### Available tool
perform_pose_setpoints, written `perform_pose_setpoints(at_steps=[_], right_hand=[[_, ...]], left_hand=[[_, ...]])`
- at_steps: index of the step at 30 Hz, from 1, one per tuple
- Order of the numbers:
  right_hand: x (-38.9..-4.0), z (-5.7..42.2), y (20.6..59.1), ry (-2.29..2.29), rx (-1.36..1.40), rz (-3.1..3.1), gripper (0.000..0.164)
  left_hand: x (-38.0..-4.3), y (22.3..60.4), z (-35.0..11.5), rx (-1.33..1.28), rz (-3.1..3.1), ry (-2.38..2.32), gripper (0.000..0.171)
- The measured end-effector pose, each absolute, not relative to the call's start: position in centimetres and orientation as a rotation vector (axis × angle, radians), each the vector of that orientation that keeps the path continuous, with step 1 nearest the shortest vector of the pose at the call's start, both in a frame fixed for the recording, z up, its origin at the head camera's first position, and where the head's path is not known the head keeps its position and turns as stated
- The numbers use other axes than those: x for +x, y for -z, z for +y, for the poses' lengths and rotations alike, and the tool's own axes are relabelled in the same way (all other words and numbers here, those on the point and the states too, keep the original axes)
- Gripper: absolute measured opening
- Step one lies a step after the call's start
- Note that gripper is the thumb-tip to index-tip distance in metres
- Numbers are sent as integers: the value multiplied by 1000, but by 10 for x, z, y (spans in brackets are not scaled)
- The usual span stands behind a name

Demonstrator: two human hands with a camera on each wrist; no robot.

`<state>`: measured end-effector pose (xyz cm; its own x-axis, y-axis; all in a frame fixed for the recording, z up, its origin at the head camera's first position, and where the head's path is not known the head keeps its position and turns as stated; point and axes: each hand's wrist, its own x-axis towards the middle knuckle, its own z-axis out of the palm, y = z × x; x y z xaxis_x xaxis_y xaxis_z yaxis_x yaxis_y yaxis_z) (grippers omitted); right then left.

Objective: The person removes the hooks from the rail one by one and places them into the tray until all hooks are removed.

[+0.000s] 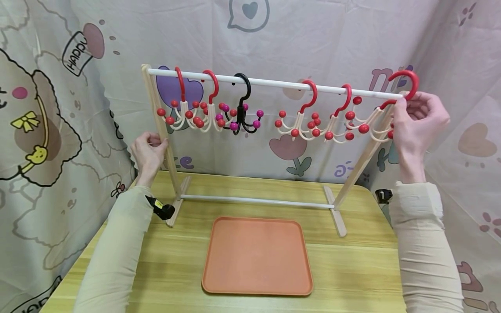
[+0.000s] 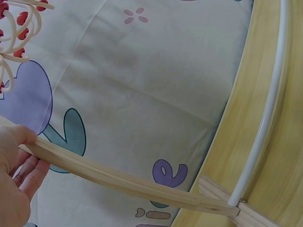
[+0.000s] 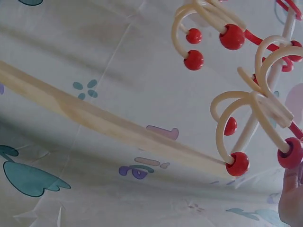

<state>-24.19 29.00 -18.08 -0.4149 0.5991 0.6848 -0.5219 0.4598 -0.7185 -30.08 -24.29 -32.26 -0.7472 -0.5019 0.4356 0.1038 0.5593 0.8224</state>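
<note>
My left hand (image 1: 148, 152) grips the left wooden post (image 2: 113, 177) of a hanging rack between thumb and fingers. At the rack's right end, my right hand (image 1: 420, 124) pinches a claw hanger by its red hook (image 1: 414, 82). This hanger has cream prongs tipped with red balls (image 1: 363, 128) and tilts leftward, its hook top above the white top rail (image 1: 274, 82). Only part of the right hand shows at the edge of the right wrist view. Several similar hangers (image 1: 300, 119) and one black hanger with magenta balls (image 1: 240, 115) hang from the rail.
An orange tray (image 1: 257, 256) lies on the wooden table (image 1: 352, 269) in front of the rack. A white lower bar (image 1: 254, 200) joins the posts above flat wooden feet (image 1: 336, 215). Printed curtains (image 1: 242, 48) surround the table behind and at both sides.
</note>
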Motion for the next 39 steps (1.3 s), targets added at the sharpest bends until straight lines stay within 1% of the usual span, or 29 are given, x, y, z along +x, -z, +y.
perform_pose_setpoints(at_steps=[10,22,28,32,39], right_hand=[[-238,288,175,-1340,-36,-1510,10],[-238,292,185,-1372,57,-1522,11],[-237,294,189,-1557,224,-1461,12],[-237,294,194,-1643,321,-1463,9],[-235,288,203,-1673,402,-1569,5]], left_hand=[[-302,322,-244,327,-2119,1207,24],[-301,323,-244,323,-2140,1190,26],[-301,323,-243,320,-2137,1183,26],[-301,323,-244,312,-2130,1183,26],[-299,322,-243,317,-2151,1187,26]])
